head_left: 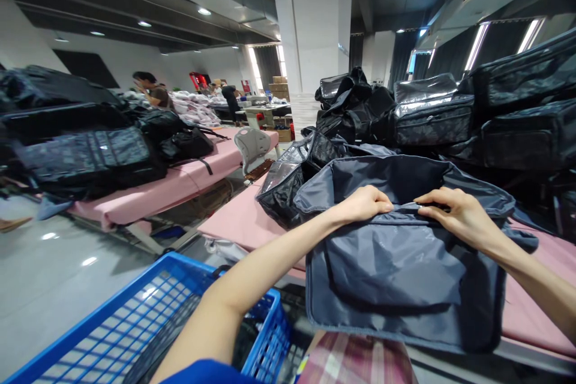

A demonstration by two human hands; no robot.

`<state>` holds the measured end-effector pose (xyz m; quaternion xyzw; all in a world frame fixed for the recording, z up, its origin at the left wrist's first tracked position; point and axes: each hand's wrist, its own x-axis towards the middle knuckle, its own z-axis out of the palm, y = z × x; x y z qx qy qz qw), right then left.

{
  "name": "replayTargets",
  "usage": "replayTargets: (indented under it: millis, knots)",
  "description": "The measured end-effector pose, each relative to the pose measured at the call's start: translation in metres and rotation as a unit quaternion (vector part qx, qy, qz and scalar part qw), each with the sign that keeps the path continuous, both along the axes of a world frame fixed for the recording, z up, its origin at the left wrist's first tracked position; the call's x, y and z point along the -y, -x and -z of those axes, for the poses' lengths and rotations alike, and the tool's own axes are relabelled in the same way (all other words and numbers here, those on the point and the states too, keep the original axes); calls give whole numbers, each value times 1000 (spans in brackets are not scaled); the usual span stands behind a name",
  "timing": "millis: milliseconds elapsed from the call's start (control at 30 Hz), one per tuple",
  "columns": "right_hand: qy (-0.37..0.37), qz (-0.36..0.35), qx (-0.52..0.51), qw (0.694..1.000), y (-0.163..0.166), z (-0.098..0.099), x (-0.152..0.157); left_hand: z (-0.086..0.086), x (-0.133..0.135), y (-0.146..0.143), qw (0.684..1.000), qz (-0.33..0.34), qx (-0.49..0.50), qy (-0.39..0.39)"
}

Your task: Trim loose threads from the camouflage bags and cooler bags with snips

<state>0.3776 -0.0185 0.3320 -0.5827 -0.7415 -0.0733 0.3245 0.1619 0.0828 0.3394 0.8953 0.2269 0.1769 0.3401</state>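
Two hands meet at the centre of the frame on the top edge of a grey bag (396, 270), which stands upright on the near edge of a pink-covered table (238, 219) and hangs partly over it. The left hand (364, 204) has its fingers curled down over the rim, gripping the fabric; the right hand (454, 211) pinches the same rim just beside it, fingers closed on the cloth. The bag's mouth gapes open behind them.

Behind the bag, toward the upper right, black bags in clear wrapping (432, 111) are stacked high on the table. At lower left a blue plastic basket (135, 318) stands below the left forearm. Across a grey, shiny floor (49, 276), at left, a second pink table (180, 183) carries more black bags (90, 156). A pale chair (254, 149) stands at its end.

The room is large, with a dark ceiling, round lights and a broad white pillar (315, 18) at upper centre. Far back at upper left, a person (153, 91) stands beside piles of light goods, and windows glow behind.
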Motion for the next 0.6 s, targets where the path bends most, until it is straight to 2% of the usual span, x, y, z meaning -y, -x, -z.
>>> replayTargets:
  millis: [33,100,133,200,267,333,433,500,600]
  knots:
    - [-10,13,-32,999,-3,0,1,1,5,7,996,-18,10,-92]
    - [-43,43,-87,994,-8,0,5,5,17,21,965,-53,13,-256]
    - [-63,56,-104,991,-10,0,8,9,22,28,949,-67,3,-308]
    - [-96,70,-106,987,-12,1,13,15,29,36,932,-87,-30,-351]
    - [-115,53,-69,990,-10,3,18,18,30,36,929,-110,-51,-350]
    - [-122,18,-14,992,-5,7,24,15,26,30,939,-128,-61,-313]
    - [-113,-24,45,992,2,14,32,2,14,21,970,-126,-83,-191]
    - [-77,-58,64,993,3,19,37,-6,7,19,982,-111,-100,-114]
    - [-49,-75,61,994,1,20,41,-12,2,19,988,-95,-101,-63]
